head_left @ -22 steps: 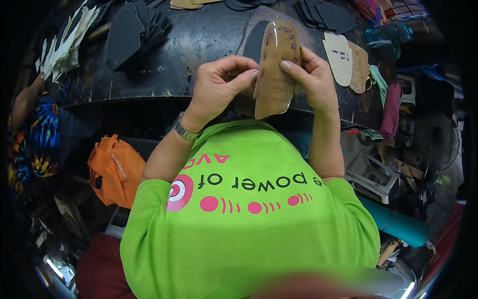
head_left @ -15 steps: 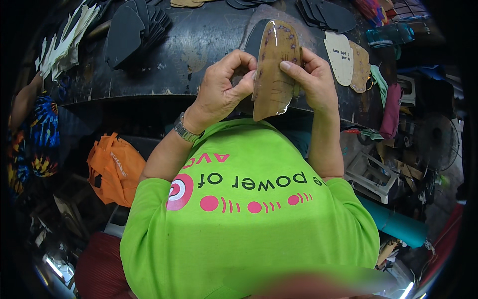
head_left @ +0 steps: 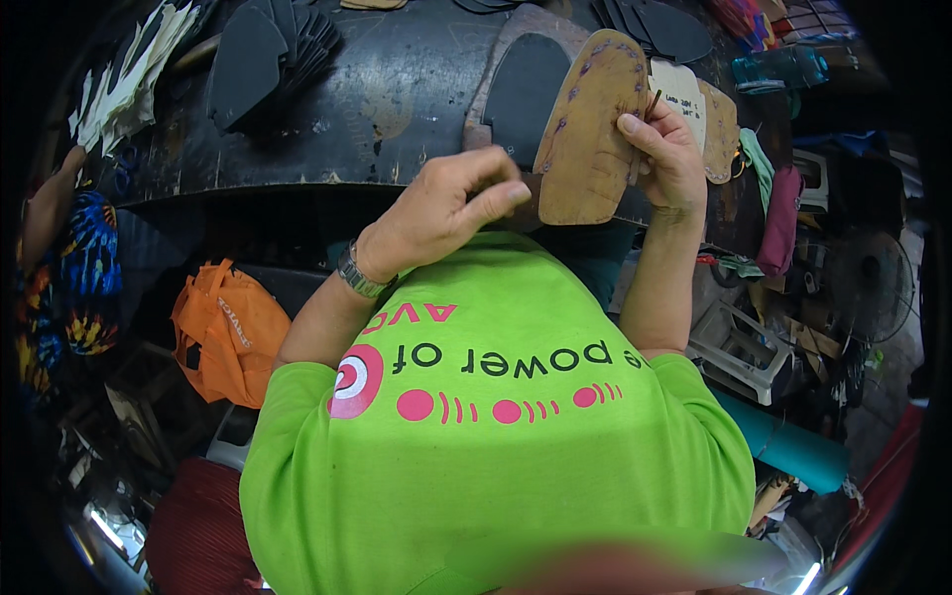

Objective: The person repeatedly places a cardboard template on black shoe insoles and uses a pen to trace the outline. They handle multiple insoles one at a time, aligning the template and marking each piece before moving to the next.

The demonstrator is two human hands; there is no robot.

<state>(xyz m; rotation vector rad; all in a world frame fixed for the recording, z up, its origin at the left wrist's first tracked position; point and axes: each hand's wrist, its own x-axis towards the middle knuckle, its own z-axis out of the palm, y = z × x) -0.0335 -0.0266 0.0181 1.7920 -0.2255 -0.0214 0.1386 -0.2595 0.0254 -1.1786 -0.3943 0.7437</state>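
Observation:
My right hand (head_left: 666,149) grips a brown, sole-shaped template (head_left: 587,149) by its right edge, thumb on the face. Purplish marks run along the template's border. A thin dark stick end (head_left: 655,100) shows by the right fingers; its kind cannot be made out. My left hand (head_left: 456,203), with a metal watch (head_left: 359,273) at the wrist, is left of the template and apart from it. Its thumb points right, the other fingers curl loosely, and nothing shows in them. Behind, a black sole-shaped piece (head_left: 524,87) lies on a grey-brown board (head_left: 479,99), partly covered by the template.
The dark worktable (head_left: 397,109) holds stacks of black sole pieces (head_left: 260,64), pale cut strips (head_left: 149,79), a cream template (head_left: 684,89) and a teal bottle (head_left: 783,69). An orange bag (head_left: 228,332) is at left, near another person's arm (head_left: 50,203). A fan (head_left: 871,268) stands right.
My left hand has let go of the template's left edge and dropped slightly. My right hand has moved right with the template, which has tilted and lost its glossy shine, uncovering the black piece.

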